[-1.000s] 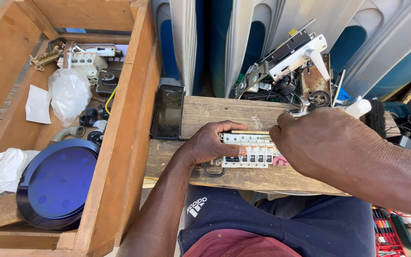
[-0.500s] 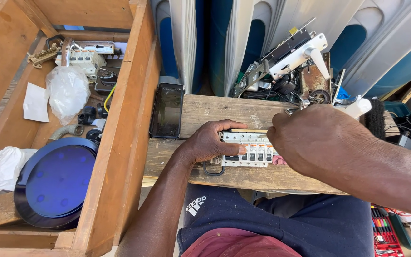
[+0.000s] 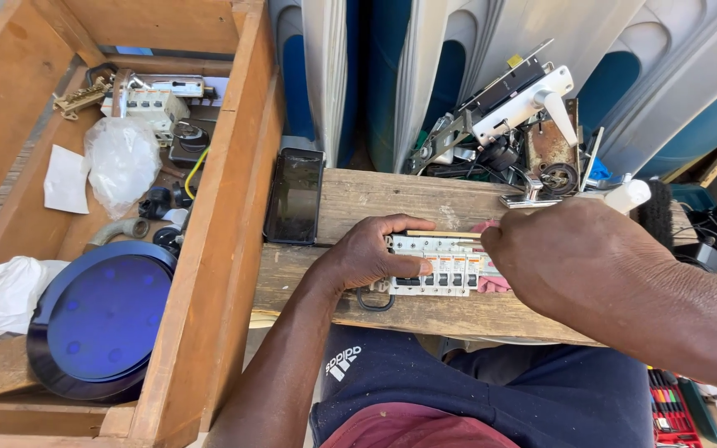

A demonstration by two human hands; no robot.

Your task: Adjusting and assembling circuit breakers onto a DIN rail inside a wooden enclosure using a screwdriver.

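Note:
A white row of circuit breakers (image 3: 437, 265) with small black and orange switches lies on a worn wooden plank (image 3: 350, 290) across my lap. My left hand (image 3: 371, 253) grips its left end, thumb on the front and fingers over the top. My right hand (image 3: 574, 261) covers the row's right end, fingers closed at its top edge; what they pinch is hidden. A bit of pink shows under that hand.
A dark phone (image 3: 295, 196) lies on the plank's left end. A wooden crate (image 3: 226, 249) at left holds a blue round lid (image 3: 101, 319), plastic bags, switch parts and fittings. Door locks and metal hardware (image 3: 516, 124) pile up behind the plank. Pens sit at lower right.
My right hand has slid slightly lower and leftward over the breaker row's right end. My left hand keeps its grip.

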